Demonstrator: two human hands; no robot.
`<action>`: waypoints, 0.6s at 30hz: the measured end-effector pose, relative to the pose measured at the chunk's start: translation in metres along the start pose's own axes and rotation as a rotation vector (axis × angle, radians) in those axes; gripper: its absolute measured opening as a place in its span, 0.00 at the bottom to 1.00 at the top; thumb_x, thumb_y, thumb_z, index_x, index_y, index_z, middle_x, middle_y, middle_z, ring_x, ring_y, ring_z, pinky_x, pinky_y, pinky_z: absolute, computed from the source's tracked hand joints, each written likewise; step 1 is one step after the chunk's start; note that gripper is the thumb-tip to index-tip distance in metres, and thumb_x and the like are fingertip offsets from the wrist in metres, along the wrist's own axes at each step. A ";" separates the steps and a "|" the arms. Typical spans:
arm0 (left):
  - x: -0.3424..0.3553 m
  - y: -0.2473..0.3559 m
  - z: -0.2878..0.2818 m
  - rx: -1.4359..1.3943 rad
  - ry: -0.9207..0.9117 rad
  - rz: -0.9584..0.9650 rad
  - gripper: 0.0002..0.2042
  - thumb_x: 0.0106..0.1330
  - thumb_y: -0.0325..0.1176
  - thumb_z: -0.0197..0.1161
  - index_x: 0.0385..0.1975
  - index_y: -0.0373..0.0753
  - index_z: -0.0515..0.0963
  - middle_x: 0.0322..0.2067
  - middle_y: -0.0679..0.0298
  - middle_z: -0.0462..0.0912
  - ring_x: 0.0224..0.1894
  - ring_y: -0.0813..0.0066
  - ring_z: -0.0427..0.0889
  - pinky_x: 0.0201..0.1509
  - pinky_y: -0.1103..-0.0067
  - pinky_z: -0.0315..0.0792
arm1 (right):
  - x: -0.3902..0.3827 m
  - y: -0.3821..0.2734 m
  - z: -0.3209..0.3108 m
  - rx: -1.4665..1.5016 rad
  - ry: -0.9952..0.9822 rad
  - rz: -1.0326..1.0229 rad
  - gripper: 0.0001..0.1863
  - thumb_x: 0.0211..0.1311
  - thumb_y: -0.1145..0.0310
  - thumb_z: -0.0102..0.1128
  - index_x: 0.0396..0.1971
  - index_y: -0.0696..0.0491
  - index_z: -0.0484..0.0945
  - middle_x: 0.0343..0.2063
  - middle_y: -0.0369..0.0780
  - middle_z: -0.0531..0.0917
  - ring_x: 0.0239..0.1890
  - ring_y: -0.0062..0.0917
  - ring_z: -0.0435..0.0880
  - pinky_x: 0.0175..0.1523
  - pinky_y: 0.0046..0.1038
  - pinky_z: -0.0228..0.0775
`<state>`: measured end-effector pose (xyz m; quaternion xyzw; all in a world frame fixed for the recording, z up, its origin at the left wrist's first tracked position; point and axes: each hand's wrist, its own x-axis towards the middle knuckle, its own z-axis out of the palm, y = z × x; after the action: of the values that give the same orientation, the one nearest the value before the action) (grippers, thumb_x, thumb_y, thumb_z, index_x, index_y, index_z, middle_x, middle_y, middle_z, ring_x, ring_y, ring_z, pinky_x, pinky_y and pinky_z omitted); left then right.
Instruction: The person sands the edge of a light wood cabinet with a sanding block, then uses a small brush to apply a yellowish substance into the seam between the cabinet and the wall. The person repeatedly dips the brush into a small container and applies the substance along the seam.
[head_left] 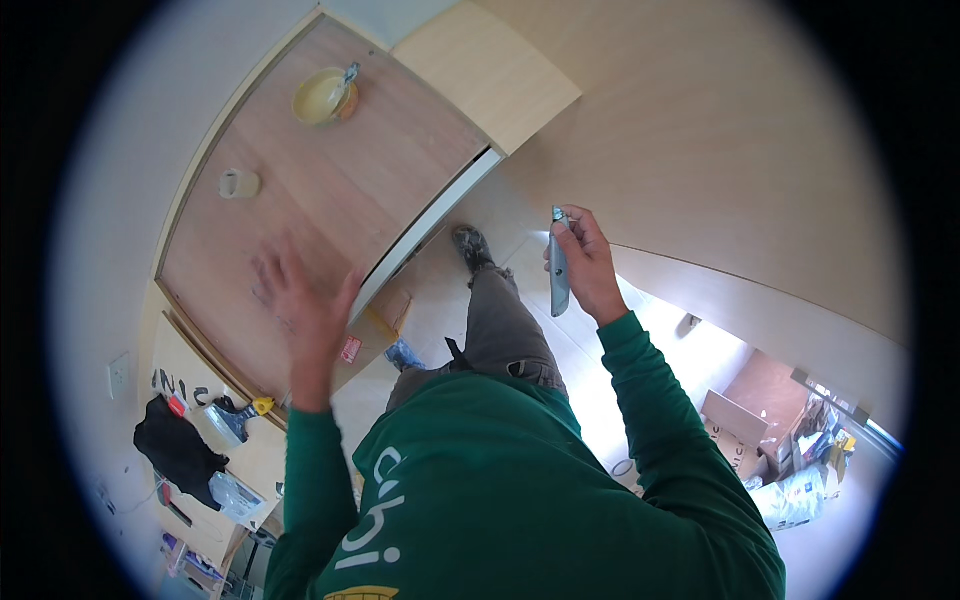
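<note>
My right hand (590, 262) is closed round a grey metal utility knife (559, 275), held upright in front of the far wooden panel; whether its blade is out I cannot make out. My left hand (305, 310), slightly smeared by motion, has its fingers spread and holds nothing. It is over the near edge of a brown wooden board (350, 190); contact with the board is unclear. On that board are a yellow bowl (320, 98) with a small object at its rim and a small whitish cylindrical thing (238, 184).
At the lower left lie a black cloth (172, 445) and a wide putty knife (230, 422) on a light wooden surface. A large wooden panel (700, 150) stands at the right. Cardboard (738, 440) and plastic bags (795, 498) lie at the lower right.
</note>
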<state>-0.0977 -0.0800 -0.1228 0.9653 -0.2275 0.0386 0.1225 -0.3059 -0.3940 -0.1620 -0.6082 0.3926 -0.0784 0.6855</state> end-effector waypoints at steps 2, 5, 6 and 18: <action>-0.023 -0.036 -0.016 0.072 -0.225 -0.012 0.45 0.65 0.43 0.75 0.80 0.40 0.58 0.78 0.42 0.58 0.78 0.35 0.58 0.80 0.47 0.52 | -0.006 -0.002 0.004 0.007 -0.015 0.033 0.18 0.81 0.66 0.56 0.63 0.55 0.72 0.36 0.39 0.80 0.33 0.22 0.82 0.38 0.29 0.81; -0.056 -0.084 -0.005 0.027 -0.262 0.107 0.49 0.63 0.47 0.77 0.81 0.41 0.55 0.78 0.40 0.56 0.79 0.33 0.54 0.80 0.47 0.54 | -0.024 0.003 0.008 -0.084 -0.023 0.073 0.17 0.80 0.65 0.56 0.62 0.56 0.73 0.36 0.39 0.80 0.32 0.22 0.82 0.36 0.29 0.80; -0.063 -0.092 0.003 -0.016 -0.224 0.174 0.51 0.61 0.48 0.78 0.81 0.41 0.54 0.77 0.39 0.56 0.79 0.32 0.53 0.79 0.47 0.55 | -0.034 0.003 0.008 -0.124 -0.010 0.093 0.17 0.80 0.65 0.56 0.61 0.56 0.73 0.36 0.39 0.80 0.32 0.23 0.82 0.36 0.29 0.80; -0.063 -0.051 -0.001 -0.155 -0.126 0.099 0.41 0.64 0.35 0.74 0.77 0.37 0.61 0.70 0.42 0.66 0.73 0.37 0.64 0.77 0.54 0.62 | -0.097 0.032 -0.073 -0.211 0.022 0.151 0.19 0.80 0.62 0.56 0.62 0.56 0.75 0.37 0.38 0.81 0.32 0.21 0.84 0.35 0.28 0.81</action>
<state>-0.1314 -0.0089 -0.1412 0.9410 -0.2844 -0.0341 0.1803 -0.4306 -0.3857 -0.1443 -0.6446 0.4508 0.0087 0.6175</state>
